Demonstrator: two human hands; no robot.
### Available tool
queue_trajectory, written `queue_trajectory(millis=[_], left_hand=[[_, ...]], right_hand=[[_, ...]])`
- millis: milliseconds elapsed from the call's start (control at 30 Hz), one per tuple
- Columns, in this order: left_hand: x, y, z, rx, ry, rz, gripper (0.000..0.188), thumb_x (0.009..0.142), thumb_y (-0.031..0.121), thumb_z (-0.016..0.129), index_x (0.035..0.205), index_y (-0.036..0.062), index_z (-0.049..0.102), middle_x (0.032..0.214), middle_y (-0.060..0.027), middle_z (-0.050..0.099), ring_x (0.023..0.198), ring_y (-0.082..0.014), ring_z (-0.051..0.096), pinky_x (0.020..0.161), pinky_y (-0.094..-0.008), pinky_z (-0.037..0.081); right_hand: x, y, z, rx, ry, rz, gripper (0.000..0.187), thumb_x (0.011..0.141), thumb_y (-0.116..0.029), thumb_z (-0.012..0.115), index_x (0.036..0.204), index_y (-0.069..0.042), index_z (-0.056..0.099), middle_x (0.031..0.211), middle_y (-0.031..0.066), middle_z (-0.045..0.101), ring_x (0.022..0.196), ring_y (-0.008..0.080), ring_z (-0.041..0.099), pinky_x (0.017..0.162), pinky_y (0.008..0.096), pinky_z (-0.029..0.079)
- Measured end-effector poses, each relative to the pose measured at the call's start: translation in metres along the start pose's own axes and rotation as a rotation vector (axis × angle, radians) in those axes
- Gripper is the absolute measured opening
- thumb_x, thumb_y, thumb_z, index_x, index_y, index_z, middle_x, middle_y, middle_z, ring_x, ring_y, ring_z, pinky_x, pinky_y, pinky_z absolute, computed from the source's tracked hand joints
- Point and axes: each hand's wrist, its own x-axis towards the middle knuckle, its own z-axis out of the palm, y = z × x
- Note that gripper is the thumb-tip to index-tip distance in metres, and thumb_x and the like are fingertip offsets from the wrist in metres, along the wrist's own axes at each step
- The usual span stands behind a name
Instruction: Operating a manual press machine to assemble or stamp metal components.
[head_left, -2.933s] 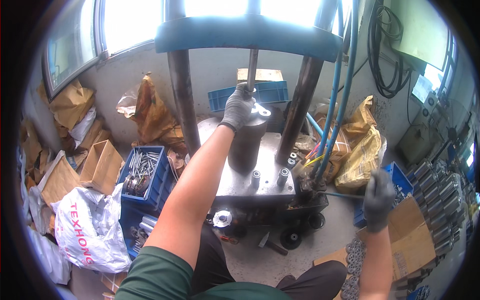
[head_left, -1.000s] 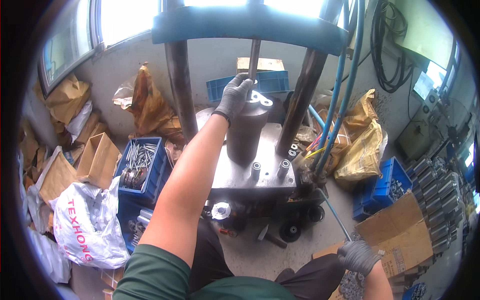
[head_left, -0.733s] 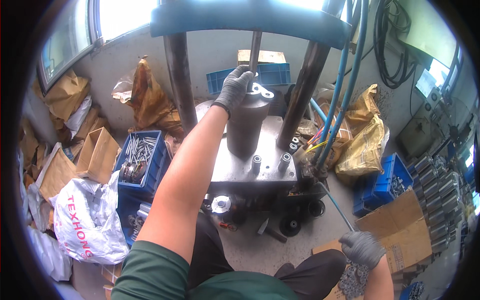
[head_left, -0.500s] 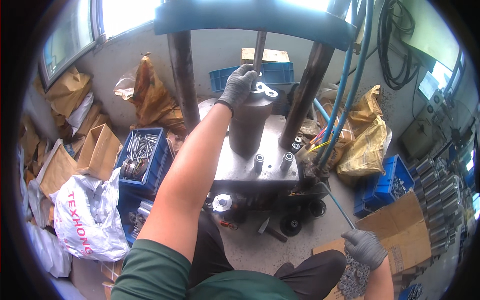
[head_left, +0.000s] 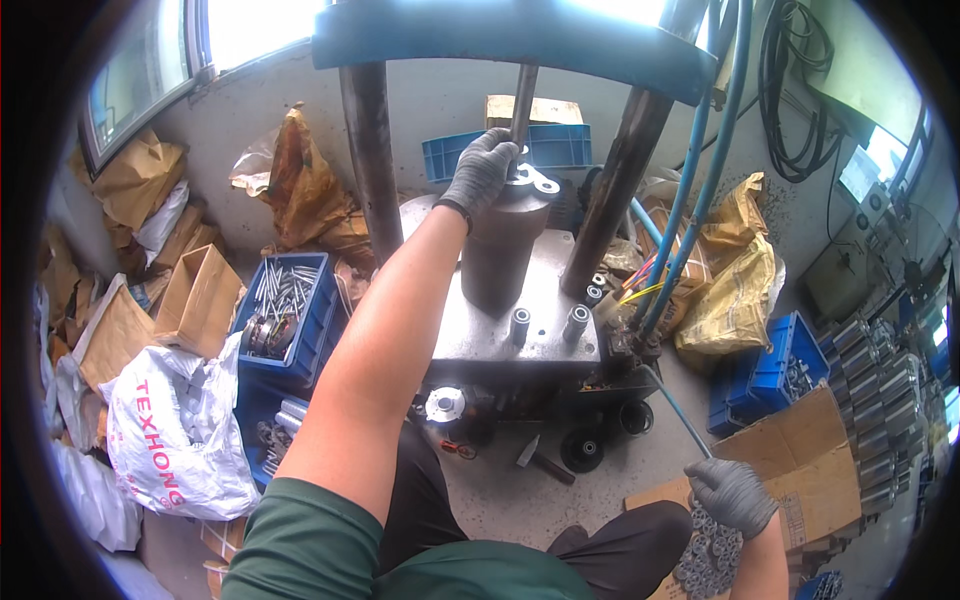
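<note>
The left hand [head_left: 482,168], at twelve o'clock, rests curled on the dark cylinder [head_left: 500,245] beside a rod [head_left: 522,95]. The right hand [head_left: 733,493], at four o'clock, grips a thin lever [head_left: 672,403]; washers [head_left: 706,550] lie just below.

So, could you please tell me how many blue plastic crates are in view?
3: one blue plastic crate of metal rods left of the press, one blue crate against the back wall behind it, one blue crate on the floor at right. Others may be hidden.
</note>
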Motion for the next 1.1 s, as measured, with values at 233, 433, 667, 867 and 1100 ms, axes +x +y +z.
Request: queue_trajectory(millis=[233, 433, 667, 867, 1100], left_hand=[[0.0, 0.001, -0.001, 0.032, -0.017, 0.002, 0.022, 0.099, 0.006, 0.055, 0.117, -0.0017, 0.064, 0.101, -0.0105, 0.068, 0.089, -0.0181, 0.069, 0.081, -0.0298, 0.061], [-0.007, 0.006, 0.004, 0.007, 0.042, 0.019, 0.028, 0.095, 0.009, 0.052, 0.116, -0.0003, 0.068, 0.096, -0.0092, 0.068, 0.079, -0.0141, 0.065, 0.073, -0.0277, 0.057], [-0.007, 0.009, 0.014, -0.001, 0.003, 0.001, 0.024, 0.098, 0.007, 0.054, 0.118, -0.0018, 0.065, 0.101, -0.0101, 0.069, 0.09, -0.0173, 0.069, 0.082, -0.0305, 0.06], [-0.006, 0.007, 0.0, 0.014, 0.003, -0.02, 0.023, 0.098, 0.007, 0.054, 0.117, -0.0014, 0.065, 0.1, -0.0097, 0.071, 0.088, -0.0168, 0.069, 0.082, -0.0292, 0.058], [-0.007, 0.006, 0.005, 0.092, 0.043, 0.007, 0.021, 0.1, 0.01, 0.056, 0.117, 0.0018, 0.066, 0.099, -0.0075, 0.07, 0.089, -0.0147, 0.068, 0.084, -0.0293, 0.056]], right_hand=[[0.0, 0.002, 0.002, 0.059, 0.057, 0.046, 0.024, 0.087, -0.015, 0.067, 0.107, -0.005, 0.074, 0.097, 0.0186, 0.074, 0.091, 0.0382, 0.071, 0.081, 0.0457, 0.057], [0.0, -0.002, 0.002, -0.118, -0.045, 0.013, 0.022, 0.088, -0.017, 0.07, 0.106, -0.005, 0.074, 0.095, 0.0181, 0.073, 0.089, 0.0377, 0.071, 0.079, 0.0451, 0.056], [0.036, -0.004, -0.035, -0.256, 0.729, -0.063, 0.018, 0.087, 0.003, 0.061, 0.103, -0.004, 0.066, 0.096, 0.0169, 0.069, 0.089, 0.0387, 0.066, 0.08, 0.0479, 0.054], [0.126, 0.014, -0.098, -0.359, 1.019, -0.072, 0.009, 0.086, 0.001, 0.064, 0.093, -0.005, 0.061, 0.088, 0.0177, 0.064, 0.087, 0.0383, 0.065, 0.078, 0.0459, 0.053], [0.182, 0.046, -0.131, -0.35, 1.118, -0.037, 0.007, 0.089, -0.01, 0.065, 0.094, -0.006, 0.067, 0.09, 0.0163, 0.068, 0.086, 0.0364, 0.068, 0.079, 0.0454, 0.054]])
